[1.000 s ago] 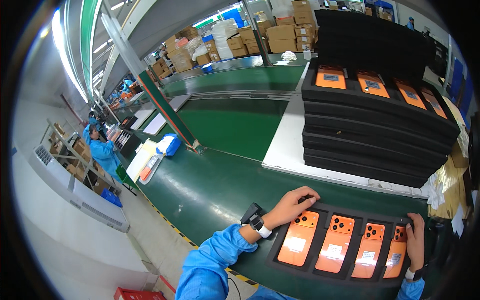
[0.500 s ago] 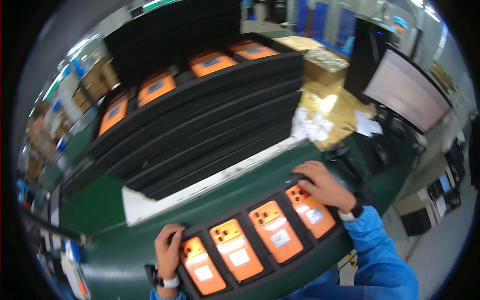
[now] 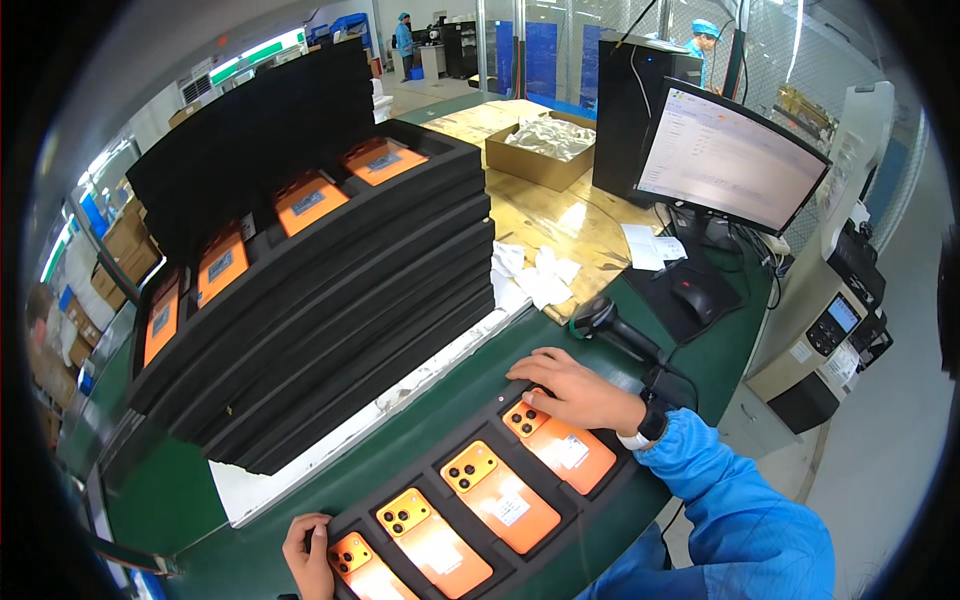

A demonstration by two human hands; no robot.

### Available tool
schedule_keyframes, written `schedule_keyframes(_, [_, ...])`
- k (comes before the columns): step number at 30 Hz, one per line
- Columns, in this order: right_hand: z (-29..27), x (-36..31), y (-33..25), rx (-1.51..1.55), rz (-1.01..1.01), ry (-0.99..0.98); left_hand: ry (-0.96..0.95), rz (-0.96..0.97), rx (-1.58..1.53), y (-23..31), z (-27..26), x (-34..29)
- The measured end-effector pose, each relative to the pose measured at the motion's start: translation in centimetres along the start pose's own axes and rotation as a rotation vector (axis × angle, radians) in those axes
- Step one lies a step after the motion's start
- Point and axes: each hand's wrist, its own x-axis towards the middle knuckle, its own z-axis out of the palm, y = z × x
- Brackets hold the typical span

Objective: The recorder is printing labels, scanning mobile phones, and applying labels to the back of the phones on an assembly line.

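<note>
A black foam tray [image 3: 432, 472] lies on the table in front of me, with several orange phones in its slots. Their camera sides face up, and each carries a white label. At the tray's left end, my left hand [image 3: 308, 558] grips the edge with curled fingers, beside the leftmost phone [image 3: 370, 575]. My right hand [image 3: 575, 393] holds the far edge at the right end. Its fingers reach over the rim and its thumb lies by the camera block of the rightmost phone [image 3: 568, 450].
A tall stack of black foam trays [image 3: 350, 320] stands beyond, on a white board [image 3: 370, 425]; its top tray holds orange phones. Rightward are a barcode scanner [image 3: 625, 332], mouse [image 3: 692, 292], monitor [image 3: 735, 155], printer [image 3: 835, 325] and open cardboard box [image 3: 535, 165]. Two people work farther back.
My view has swung to the right, so the tray stack and phones sit farther left in the picture. Both hands stay on the tray's ends.
</note>
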Motion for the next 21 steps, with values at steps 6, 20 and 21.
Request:
schedule_keyframes(6, [0.1,0.2,0.2,0.006,0.0,-0.011,0.028,0.168,-0.103,-6.0,-0.6,1.5])
schedule_keyframes(20, [0.1,-0.1,0.3,-0.005,0.018,-0.032,0.015,0.09,-0.026,-0.5,0.1,-0.6])
schedule_keyframes(21, [0.1,-0.2,0.2,0.001,0.01,-0.029,0.004,0.113,-0.048,-0.9,0.1,-0.5])
